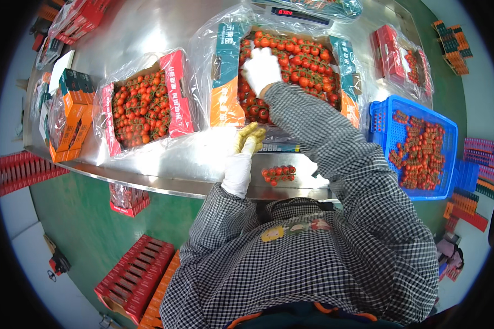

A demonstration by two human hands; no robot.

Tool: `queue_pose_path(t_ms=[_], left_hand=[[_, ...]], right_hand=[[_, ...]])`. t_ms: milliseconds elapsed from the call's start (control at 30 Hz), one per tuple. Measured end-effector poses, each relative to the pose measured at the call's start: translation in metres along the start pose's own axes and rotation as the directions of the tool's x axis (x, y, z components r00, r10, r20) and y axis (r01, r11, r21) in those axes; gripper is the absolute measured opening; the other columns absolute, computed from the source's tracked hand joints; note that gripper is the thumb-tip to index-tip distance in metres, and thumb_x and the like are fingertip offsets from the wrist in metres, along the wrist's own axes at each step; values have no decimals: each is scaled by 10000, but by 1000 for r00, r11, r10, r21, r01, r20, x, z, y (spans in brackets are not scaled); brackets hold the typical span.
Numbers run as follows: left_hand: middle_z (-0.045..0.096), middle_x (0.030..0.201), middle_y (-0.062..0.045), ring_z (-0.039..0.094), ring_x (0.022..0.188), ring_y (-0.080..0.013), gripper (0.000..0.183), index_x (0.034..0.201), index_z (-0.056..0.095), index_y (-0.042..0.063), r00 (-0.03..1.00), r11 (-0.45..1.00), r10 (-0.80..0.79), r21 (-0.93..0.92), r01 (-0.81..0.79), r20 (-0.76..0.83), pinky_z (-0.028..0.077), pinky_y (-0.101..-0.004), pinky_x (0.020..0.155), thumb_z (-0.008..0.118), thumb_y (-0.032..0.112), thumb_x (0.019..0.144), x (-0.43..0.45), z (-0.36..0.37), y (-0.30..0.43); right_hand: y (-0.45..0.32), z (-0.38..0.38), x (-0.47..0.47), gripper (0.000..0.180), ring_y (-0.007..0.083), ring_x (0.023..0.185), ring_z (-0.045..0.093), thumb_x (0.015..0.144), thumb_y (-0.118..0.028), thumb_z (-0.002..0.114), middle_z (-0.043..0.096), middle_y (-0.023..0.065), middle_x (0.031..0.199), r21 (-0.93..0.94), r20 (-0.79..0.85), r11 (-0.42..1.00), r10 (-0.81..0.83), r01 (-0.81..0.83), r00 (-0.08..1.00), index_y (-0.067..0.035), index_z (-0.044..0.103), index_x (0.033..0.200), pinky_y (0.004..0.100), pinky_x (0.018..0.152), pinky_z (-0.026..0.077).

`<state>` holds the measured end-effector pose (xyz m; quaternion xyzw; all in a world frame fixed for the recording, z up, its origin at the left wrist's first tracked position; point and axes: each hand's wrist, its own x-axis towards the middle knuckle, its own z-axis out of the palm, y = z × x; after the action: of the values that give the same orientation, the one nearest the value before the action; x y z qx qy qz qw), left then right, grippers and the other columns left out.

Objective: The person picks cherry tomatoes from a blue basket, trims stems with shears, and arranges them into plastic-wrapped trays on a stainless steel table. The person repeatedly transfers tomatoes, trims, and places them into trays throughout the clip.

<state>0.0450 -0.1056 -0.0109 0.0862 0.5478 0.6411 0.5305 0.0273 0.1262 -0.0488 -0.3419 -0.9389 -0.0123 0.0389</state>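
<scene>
My right hand (262,70), in a white glove, lies over the left part of an open teal-and-orange carton (226,88) filled with cherry tomatoes on the vine (302,68). Its fingertips point into the fruit, and whether they grip any is hidden. My left hand (243,154) is loosely curled just below the carton's near left corner, with no object visible in it. Yellowish stains cover its glove fingers. One small tomato cluster (279,175) lies on the steel table (181,164) near the front edge. Clear plastic film surrounds the carton.
A scale display (299,16) shows red digits behind the carton. A red carton of tomatoes (177,96) stands at left, beside orange cartons (72,123). At right are a blue crate of tomatoes (413,193) and a smaller red carton (389,53). Stacked red cartons (133,275) stand on the floor.
</scene>
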Motion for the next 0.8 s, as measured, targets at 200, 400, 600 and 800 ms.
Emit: queue_pose_path(t_ms=[200,400,600,800], left_hand=[[638,1240,-156,628,1102,-216,340,1355,546,2,1000,999,17,33,-18,12,505,-337,965,501,147,1050,-8,-9,-2],[626,1273,-166,621,1157,-252,327,1307,549,-37,997,998,61,-8,-60,53,496,-386,1020,500,166,1056,-17,-19,-3],[665,1188,-105,637,1099,-217,279,1268,600,37,989,999,28,17,-30,146,498,-350,956,545,189,1041,-18,2,-10],[678,1166,-108,650,1091,-217,293,1281,593,18,960,995,-86,78,67,266,498,-340,956,528,189,1052,-21,78,-28]], right_hand=[[-33,0,14,244,270,1132,526,877,-226,616,609,80,1189,-72,167,981,190,-180,968,-124,762,1043,438,854,443],[-23,-18,12,237,284,1132,546,814,-214,669,641,96,1137,137,207,948,258,-289,944,-99,766,998,434,856,471],[29,-57,-64,285,370,956,649,801,-35,629,634,185,1023,773,-35,612,303,-167,952,-25,520,1064,471,810,523],[189,-67,-261,523,190,1062,592,798,13,578,626,93,1162,854,347,-501,342,-143,874,-12,518,1317,341,911,517]])
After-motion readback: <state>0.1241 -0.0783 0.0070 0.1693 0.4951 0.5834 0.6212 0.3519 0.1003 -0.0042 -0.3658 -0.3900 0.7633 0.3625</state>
